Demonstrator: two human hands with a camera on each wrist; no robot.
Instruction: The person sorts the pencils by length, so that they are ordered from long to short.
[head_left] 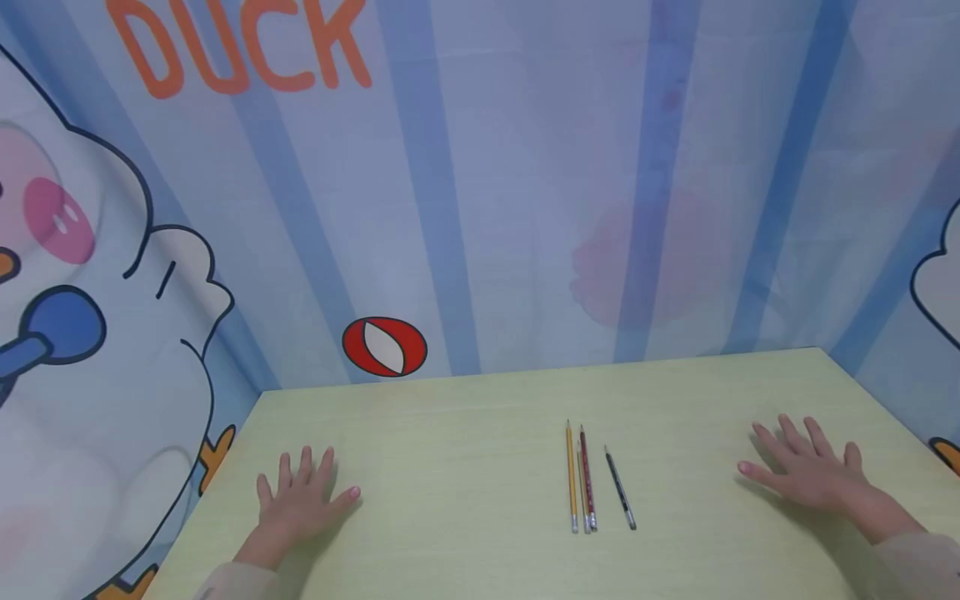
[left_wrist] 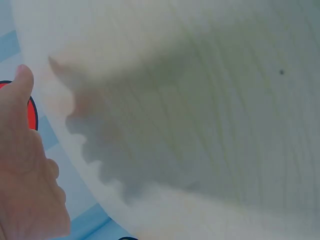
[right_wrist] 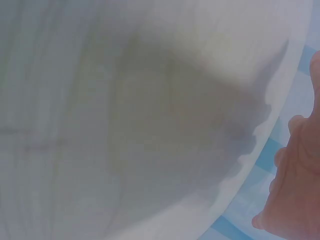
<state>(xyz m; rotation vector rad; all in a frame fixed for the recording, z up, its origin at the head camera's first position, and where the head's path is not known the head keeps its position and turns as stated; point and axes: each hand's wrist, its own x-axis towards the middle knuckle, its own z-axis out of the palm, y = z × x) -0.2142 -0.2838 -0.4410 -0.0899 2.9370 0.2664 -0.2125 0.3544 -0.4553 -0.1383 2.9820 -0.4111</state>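
Several pencils lie on the pale wooden table, right of its middle in the head view. A yellow pencil [head_left: 572,475] is leftmost; beside it a thin tan pencil [head_left: 582,493] and a dark red pencil [head_left: 588,477] lie close together. Slightly apart to the right, a black pencil [head_left: 619,487] slants. Their silvery ends point toward the person. My left hand [head_left: 298,502] is spread, palm down, over the table's left side, far from the pencils. Over the right side my right hand [head_left: 813,477] is spread too, nearest the black pencil. Both hands hold nothing and cast shadows on the tabletop.
The table [head_left: 450,467] backs onto a blue striped cloth [head_left: 517,208] with cartoon prints, including a large white bird [head_left: 112,433] at left and a red ball [head_left: 412,342]. In the left wrist view the pale tabletop [left_wrist: 240,125] fills most of the picture.
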